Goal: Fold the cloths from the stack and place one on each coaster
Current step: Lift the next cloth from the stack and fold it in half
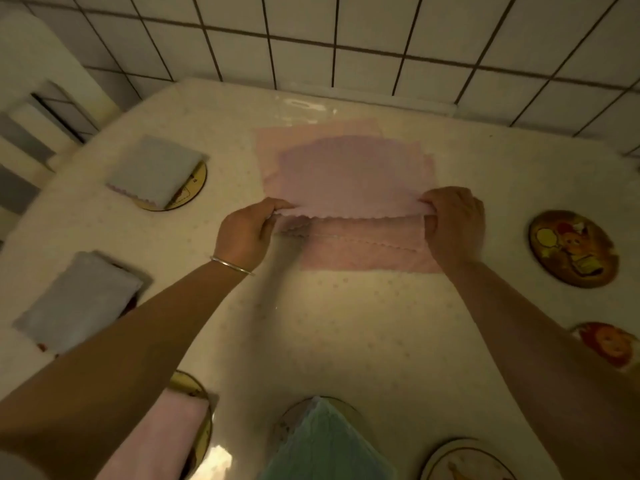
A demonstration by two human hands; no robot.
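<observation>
Where tiled wall point(346, 36) meets table point(346, 323)

A stack of cloths point(346, 161) is laid at the middle of the table point(346, 323), near the tiled wall point(381, 36) behind it. Its top cloth point(349, 202) is held at the near corners by the left hand point(244, 233) and the right hand point(453, 225). Folded cloths point(154, 171) are set on coasters at the left and near edges. Bare coasters point(573, 249) are placed to the right.
</observation>
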